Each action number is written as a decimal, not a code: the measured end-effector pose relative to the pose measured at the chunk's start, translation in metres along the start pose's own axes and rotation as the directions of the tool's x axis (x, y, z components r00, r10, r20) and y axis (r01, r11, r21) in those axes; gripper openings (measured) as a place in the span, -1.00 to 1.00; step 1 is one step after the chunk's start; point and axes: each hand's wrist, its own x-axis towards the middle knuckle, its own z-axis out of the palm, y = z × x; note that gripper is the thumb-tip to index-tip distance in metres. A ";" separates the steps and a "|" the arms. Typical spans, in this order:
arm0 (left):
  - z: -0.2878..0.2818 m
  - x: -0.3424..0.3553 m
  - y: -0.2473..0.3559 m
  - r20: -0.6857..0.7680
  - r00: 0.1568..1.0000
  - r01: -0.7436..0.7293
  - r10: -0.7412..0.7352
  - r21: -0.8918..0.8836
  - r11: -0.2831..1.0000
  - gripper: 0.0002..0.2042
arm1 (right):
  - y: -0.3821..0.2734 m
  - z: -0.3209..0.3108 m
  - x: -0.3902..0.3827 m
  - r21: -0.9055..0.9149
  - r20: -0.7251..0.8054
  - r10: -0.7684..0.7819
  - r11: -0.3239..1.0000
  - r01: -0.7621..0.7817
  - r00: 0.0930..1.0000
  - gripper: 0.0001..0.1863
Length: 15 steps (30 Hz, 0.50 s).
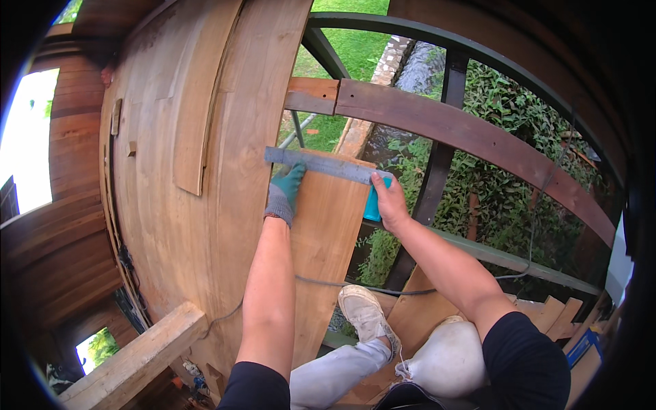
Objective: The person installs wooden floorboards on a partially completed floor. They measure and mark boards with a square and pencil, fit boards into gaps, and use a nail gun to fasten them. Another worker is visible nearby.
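A carpenter's square with a grey metal blade [321, 165] and a turquoise handle [372, 203] lies across the far end of a wooden board [321, 225]. My right hand [391, 201], bare, grips it at the handle, which sits against the board's right edge. My left hand [285, 188] wears a green and grey work glove. Its fingers press at the blade's lower edge near the board's left side; part of them is hidden.
Wooden floorboards [154, 205] spread to the left, with a loose plank [199, 116] on them. Dark beams [441, 164] frame a gap above plants and water. A brown beam [471, 133] crosses ahead. A cable [328, 281] runs across the board. A thick timber [137, 355] stands lower left.
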 end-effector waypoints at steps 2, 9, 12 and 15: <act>-0.001 -0.001 0.000 -0.029 1.000 -0.002 0.004 0.055 0.998 -0.65 | 0.001 0.005 0.001 -0.071 -0.063 -0.026 0.997 0.021 0.998 -0.57; -0.002 0.004 -0.012 -0.062 0.997 -0.046 0.053 0.101 0.994 -0.65 | -0.002 0.012 0.005 -0.116 -0.150 -0.031 0.993 0.014 0.988 -0.63; -0.011 0.009 -0.019 -0.108 0.985 -0.102 0.135 0.266 0.958 -0.63 | -0.002 0.016 0.002 -0.042 -0.115 -0.026 0.999 0.021 0.993 -0.64; 0.001 0.003 -0.011 -0.128 0.969 -0.125 0.213 0.489 0.863 -0.61 | -0.001 0.011 0.003 -0.023 -0.105 0.001 1.000 -0.004 0.994 -0.64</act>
